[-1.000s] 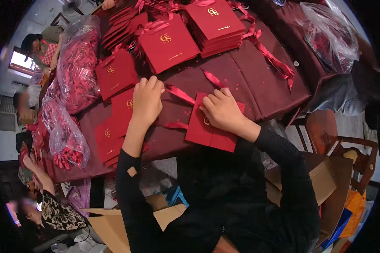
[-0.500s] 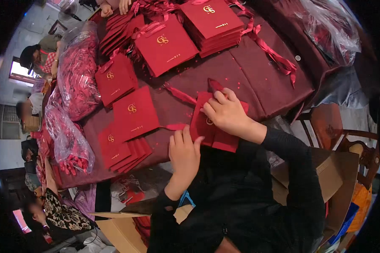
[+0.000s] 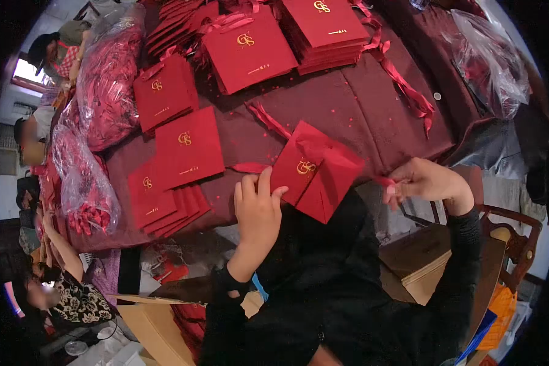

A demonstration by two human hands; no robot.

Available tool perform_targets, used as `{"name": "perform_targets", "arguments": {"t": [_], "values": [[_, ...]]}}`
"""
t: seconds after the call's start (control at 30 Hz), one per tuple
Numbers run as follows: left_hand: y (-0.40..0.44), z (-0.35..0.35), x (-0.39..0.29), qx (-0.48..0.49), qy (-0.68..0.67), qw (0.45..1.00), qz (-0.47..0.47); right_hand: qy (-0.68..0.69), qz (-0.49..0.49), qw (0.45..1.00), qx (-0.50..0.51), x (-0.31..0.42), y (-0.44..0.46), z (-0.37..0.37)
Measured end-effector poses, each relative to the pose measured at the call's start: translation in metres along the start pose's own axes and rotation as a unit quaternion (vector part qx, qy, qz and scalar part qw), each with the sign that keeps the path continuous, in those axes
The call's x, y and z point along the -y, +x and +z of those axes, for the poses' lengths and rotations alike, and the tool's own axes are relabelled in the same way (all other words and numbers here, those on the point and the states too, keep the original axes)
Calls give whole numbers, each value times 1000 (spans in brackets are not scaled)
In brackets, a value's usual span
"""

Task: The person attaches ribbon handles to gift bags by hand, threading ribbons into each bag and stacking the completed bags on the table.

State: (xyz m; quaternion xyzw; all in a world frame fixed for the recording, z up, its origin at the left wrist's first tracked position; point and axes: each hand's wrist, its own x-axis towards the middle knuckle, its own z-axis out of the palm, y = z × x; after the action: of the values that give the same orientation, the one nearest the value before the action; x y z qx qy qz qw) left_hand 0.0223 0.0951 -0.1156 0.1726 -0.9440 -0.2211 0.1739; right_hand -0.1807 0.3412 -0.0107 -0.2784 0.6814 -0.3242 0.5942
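Note:
A flat red paper gift bag point(image 3: 300, 169) with a gold logo lies tilted at the table's near edge, its side fold facing right. My left hand point(image 3: 259, 210) rests at the bag's left edge with fingers stretched out and the thumb touching the bag. To the right of the bag, my right hand point(image 3: 430, 183) pinches the end of a red ribbon point(image 3: 381, 180). The ribbon's run toward the bag is blurred. Another loose red ribbon point(image 3: 269, 122) lies just above the bag, and a short ribbon piece point(image 3: 250, 166) is by my left fingertips.
Stacks of red gift bags stand at the back point(image 3: 250, 58) and left point(image 3: 189, 149) of the dark red table point(image 3: 378, 131). Plastic sacks point(image 3: 110, 79) of red ribbon line the left side. Cardboard boxes point(image 3: 155, 326) and a wooden chair point(image 3: 518, 235) are near me. Other people are at left.
My right hand has moved off the bag to the right, drawing a ribbon end with it. The bag has turned slightly. My left hand stays by its edge.

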Motion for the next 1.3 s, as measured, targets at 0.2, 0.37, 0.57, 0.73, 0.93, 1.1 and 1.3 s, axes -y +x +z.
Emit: {"name": "perform_targets", "arguments": {"t": [0.2,0.37,0.57,0.73,0.93,1.1,1.3], "values": [[4,-3,-6,-10,57,998,15,210,-290,929,97,-9,62,51],[10,-3,-2,13,-72,997,-38,249,-307,909,-130,4,133,101],[14,-7,8,95,-155,980,-77,197,-294,893,-276,-12,149,113],[18,-7,18,117,-200,971,-60,85,-359,881,-296,-18,149,107],[18,-8,19,122,-204,968,-74,32,-349,889,-293,-16,147,108],[18,-7,19,117,-218,966,-69,-44,-348,880,-319,-13,148,110],[17,-8,19,117,-233,963,-60,-46,-360,873,-327,-13,151,113]]}}
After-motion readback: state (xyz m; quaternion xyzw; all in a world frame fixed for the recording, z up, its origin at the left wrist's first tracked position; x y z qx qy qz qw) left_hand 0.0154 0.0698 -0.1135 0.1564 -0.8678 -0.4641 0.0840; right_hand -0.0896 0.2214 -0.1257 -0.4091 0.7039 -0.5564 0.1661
